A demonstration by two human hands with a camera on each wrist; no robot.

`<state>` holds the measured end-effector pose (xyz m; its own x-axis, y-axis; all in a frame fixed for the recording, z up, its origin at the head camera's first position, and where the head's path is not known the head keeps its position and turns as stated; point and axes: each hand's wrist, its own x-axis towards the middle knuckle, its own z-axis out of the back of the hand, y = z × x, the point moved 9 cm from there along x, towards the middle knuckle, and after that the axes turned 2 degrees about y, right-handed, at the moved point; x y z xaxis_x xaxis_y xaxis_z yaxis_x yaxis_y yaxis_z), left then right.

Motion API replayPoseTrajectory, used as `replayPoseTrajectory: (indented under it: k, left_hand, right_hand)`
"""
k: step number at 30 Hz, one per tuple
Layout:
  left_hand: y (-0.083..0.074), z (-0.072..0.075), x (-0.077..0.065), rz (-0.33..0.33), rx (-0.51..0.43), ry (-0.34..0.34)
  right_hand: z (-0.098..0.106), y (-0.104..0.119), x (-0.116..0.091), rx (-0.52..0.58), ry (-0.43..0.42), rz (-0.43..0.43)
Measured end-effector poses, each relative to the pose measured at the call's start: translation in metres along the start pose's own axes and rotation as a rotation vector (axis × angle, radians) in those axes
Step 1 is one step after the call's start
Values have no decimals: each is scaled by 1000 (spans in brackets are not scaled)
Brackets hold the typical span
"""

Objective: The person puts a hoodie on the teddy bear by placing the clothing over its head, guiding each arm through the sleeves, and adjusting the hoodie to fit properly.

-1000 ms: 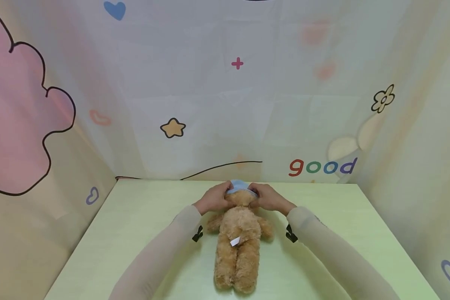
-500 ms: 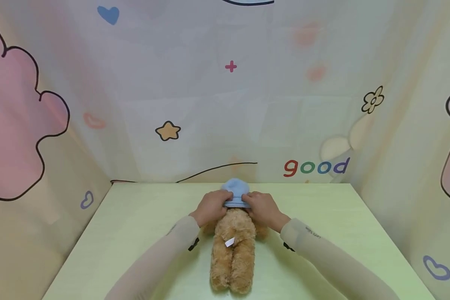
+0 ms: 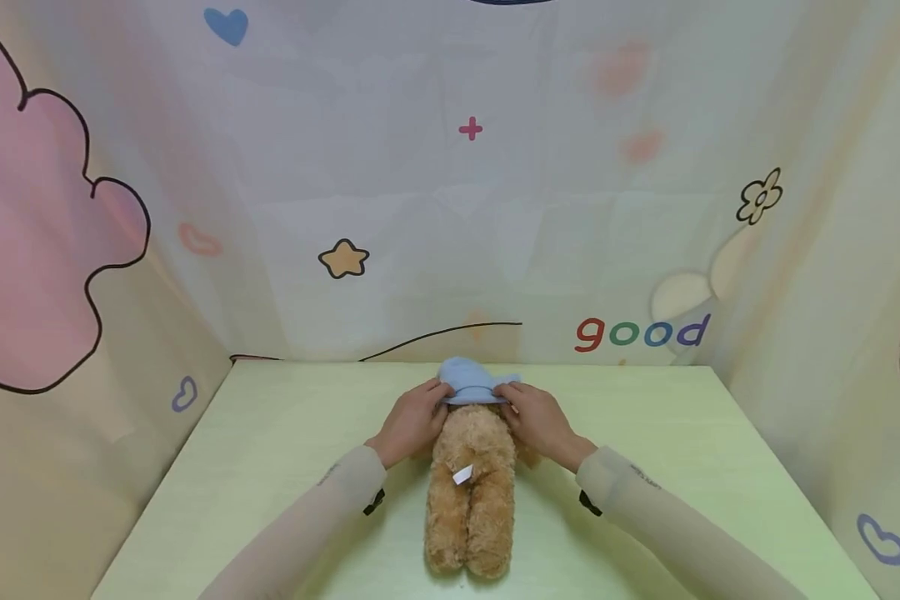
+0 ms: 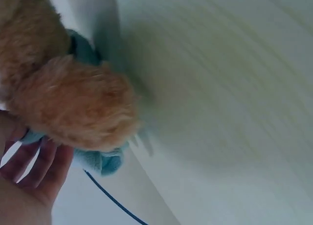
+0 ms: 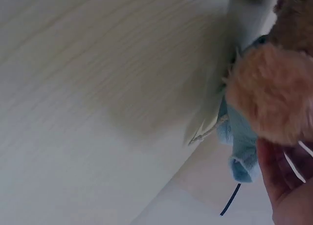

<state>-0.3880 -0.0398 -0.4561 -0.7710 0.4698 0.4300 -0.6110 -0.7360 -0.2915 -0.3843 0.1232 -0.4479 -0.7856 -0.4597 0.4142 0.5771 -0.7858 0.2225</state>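
A light brown plush toy [image 3: 470, 500] lies on the table with its legs toward me and a small white tag [image 3: 462, 475] near its hips. Light blue cloth clothing [image 3: 465, 379] covers its head end, with a rolled edge across the front. My left hand [image 3: 411, 421] pinches that edge on the left. On the other side my right hand [image 3: 546, 421] pinches it too. Both wrist views show a furry limb [image 4: 78, 102] close to the fingers, with the blue cloth [image 5: 244, 137] beyond it. A thin pale cord [image 5: 210, 131] hangs from the cloth. The toy's head is hidden.
The pale green tabletop [image 3: 300, 433] ends at a printed fabric backdrop [image 3: 420, 183], just behind the toy's head end. Fabric side walls [image 3: 832, 333] stand on the left and right. Dark straps [image 3: 375, 502] sit at the wrists.
The blue cloth came down over the toy's head, which showed a second ago. Both hands came toward me with its edge, then spread slightly apart. The head view shifted a little.
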Motion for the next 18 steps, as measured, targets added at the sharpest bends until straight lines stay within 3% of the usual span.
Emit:
replayPoseTrajectory:
  k: [5,12,16,18]
  left_hand:
    - [4,-6,1,48,-158,128]
    - [13,-18,-7,78,-436,402]
    - [19,-26,-20,94,-556,566]
    - [21,-27,-26,100,-569,601]
  right_hand:
    - [-5,-12,-4,197,133,-36]
    - [-19,-15,-14,579,388,-49]
    - [-27,-15,-26,682,502,-70]
    - [-29,-12,-29,671,527,-52]
